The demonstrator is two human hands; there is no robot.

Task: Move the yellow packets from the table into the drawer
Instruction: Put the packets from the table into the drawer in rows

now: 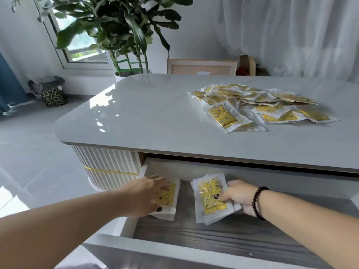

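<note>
Yellow crinkly packets [211, 199] | both hands' fingers clamped | wood-grain drawer [213, 235]

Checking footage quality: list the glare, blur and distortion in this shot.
Head view: window glare and leaf reflections on the glossy table; the plant is blurred; wide-angle bending curves the table edge and drawer; the packets look soft.

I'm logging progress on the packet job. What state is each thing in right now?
Drawer: pulled open, two small packet stacks inside.
Left hand: in the drawer, fingers curled on the left stack.
Right hand: in the drawer, pinching the right stack.
Pile: loose on the table, not yet moved.
Bracelet: on the right wrist.
</note>
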